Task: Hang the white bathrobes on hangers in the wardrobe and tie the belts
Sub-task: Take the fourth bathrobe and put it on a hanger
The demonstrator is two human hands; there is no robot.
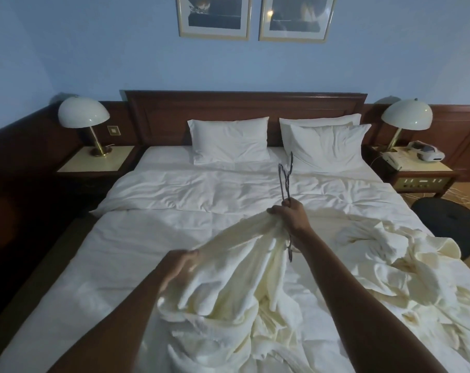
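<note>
Right hand [290, 215]: grips the hanger [285, 181] together with a bunched fold of the bathrobe [236, 278] — lifted so the cloth drapes free of the bed [147, 232].
Left hand [178, 267]: blurred; presses the robe's near edge, probably spreading a shoulder — grip unclear.
Second bathrobe [384, 262]: heaped right of the right hand.
Wardrobe: unseen.
</note>
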